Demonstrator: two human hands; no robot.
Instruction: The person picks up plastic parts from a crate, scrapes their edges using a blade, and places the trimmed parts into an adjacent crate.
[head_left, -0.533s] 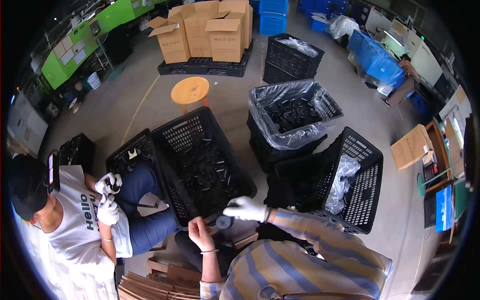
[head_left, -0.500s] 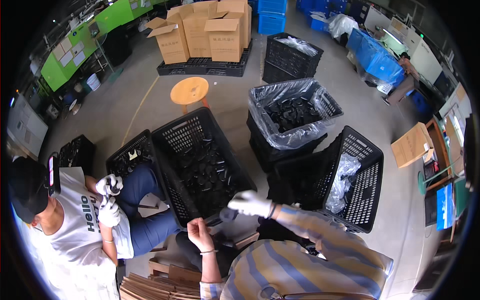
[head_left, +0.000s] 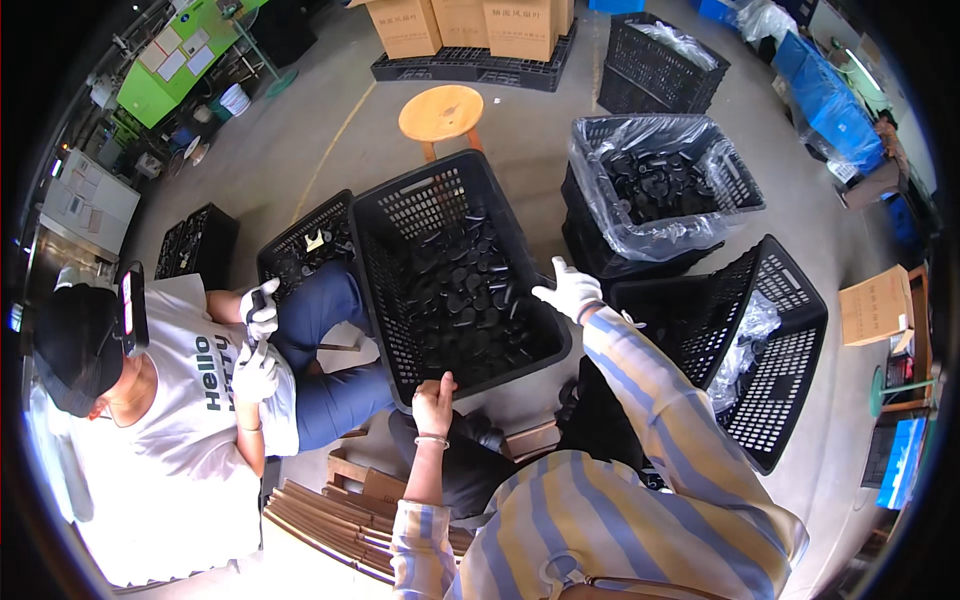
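Head view: my left hand (head_left: pixel 433 398) is bare and grips the near rim of the big black crate (head_left: pixel 400 215) that sits tilted on the floor in front of me, fingers curled over the edge. My right hand (head_left: pixel 568 291), in a white glove, rests on the crate's right rim, fingers partly closed on it; I cannot tell whether it holds anything besides the rim. So I have the crate by two sides. Inside it lies a loose heap of small black parts (head_left: pixel 470 300), covering most of the bottom, so as far as I can judge this crate is nowhere near emptied.

To my right, up the floor, a second crate lined with a clear bag (head_left: pixel 640 235) holds a fair layer of the same black parts (head_left: pixel 660 185), but is not full. Nearer my right side an open mesh crate (head_left: pixel 790 330) stands tipped, with a crumpled clear bag (head_left: pixel 745 340) in it and, as far as I can see, no parts. That one looks unused so far.

On my left a person in a white shirt sits on the floor, both gloved hands (head_left: pixel 258 340) together near a small dark piece; I cannot make out what it is. Behind them is a lower black crate (head_left: pixel 305 245). A round wooden stool (head_left: pixel 441 108) stands beyond my crate, and cardboard boxes (head_left: pixel 465 20) are stacked on a pallet farther back.
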